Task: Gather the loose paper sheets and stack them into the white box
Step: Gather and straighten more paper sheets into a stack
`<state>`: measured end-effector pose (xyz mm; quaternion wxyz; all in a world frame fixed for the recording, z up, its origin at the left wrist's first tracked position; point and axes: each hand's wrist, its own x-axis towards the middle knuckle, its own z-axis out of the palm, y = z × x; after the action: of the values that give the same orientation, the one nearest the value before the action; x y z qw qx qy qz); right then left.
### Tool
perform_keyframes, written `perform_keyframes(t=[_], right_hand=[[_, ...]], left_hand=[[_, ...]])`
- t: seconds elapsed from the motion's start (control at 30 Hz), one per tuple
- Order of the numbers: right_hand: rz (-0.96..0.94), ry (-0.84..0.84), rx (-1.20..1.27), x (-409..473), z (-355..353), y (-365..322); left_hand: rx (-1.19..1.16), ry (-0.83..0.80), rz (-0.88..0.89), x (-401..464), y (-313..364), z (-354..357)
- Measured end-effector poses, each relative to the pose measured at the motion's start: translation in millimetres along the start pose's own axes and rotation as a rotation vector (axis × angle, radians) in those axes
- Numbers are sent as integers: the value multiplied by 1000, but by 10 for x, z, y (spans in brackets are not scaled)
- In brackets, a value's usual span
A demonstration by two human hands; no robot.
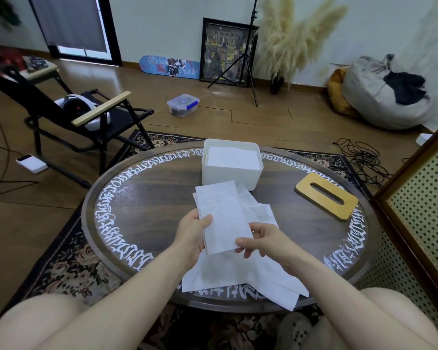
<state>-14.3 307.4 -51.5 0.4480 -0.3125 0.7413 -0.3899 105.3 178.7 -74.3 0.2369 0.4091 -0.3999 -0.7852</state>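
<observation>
A folded white paper sheet (223,215) hangs above the round table, held by both hands. My left hand (191,236) grips its left edge with the thumb on top. My right hand (261,238) pinches its lower right corner. Beneath them several loose white sheets (238,276) lie spread on the table's near side, and another crumpled sheet (259,210) lies behind. The white box (228,176) stands at the table's far side with paper sheets (232,157) stacked inside it.
A wooden lid with an oval slot (326,197) lies on the table (142,198) to the right of the box. A black folding chair (86,117) stands to the left, a perforated screen (425,198) at the right. Cables (362,157) lie on the floor.
</observation>
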Motion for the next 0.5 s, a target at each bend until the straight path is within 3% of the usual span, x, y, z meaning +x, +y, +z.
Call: perform_keyframes(t=[0.27,0.5], right_hand=[[-44,6,-55,-29,-99,-13],[-132,310,-115,78,-247,170]], left_hand=[[46,28,126,61,206,-187],[613,43,369,147,233,-434]])
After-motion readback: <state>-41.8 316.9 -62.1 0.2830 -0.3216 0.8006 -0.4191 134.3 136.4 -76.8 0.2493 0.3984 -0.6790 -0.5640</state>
